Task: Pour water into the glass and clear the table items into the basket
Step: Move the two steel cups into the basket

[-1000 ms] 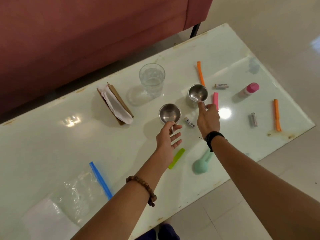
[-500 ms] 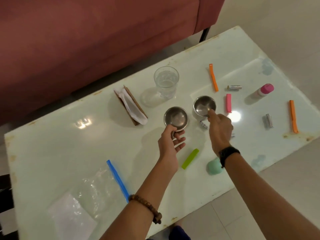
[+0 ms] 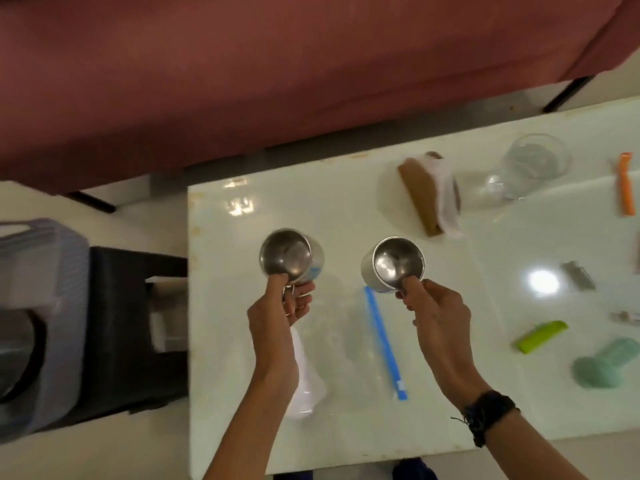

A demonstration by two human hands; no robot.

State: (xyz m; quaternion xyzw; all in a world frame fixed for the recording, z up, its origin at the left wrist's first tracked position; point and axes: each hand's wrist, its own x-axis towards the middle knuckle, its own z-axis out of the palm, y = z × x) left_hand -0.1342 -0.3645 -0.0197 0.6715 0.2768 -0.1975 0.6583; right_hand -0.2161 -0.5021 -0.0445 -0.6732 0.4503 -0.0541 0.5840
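The left hand (image 3: 277, 317) has its fingers curled around the handle of a steel cup (image 3: 291, 256), thumb pressed on the near rim, holding it above the left part of the white table (image 3: 242, 375). The right hand (image 3: 438, 322) grips the handle of a second steel cup (image 3: 396, 263) the same way, fingers closed, thumb at the rim. Both cups tilt with their mouths toward the camera and look empty inside. The 2 cups are apart, side by side, with bare tabletop between them.

Under and between the forearms lies a clear plastic bag (image 3: 332, 344) with a blue zip strip (image 3: 382, 341). Farther back sits a brown napkin holder (image 3: 420, 199) with white tissue, and to its right the glass (image 3: 531, 166), upright with water in it. At the right edge lie an orange clip (image 3: 625, 183), a green clip (image 3: 540, 336), a mint green object (image 3: 604, 365) and 2 small batteries (image 3: 580, 280), all blurred.

Left of the table, on the floor, stands a black stool (image 3: 135, 327), and beside it a pale purple basket (image 3: 45, 306) well apart from both cups. A red sofa (image 3: 277, 71) fills the background
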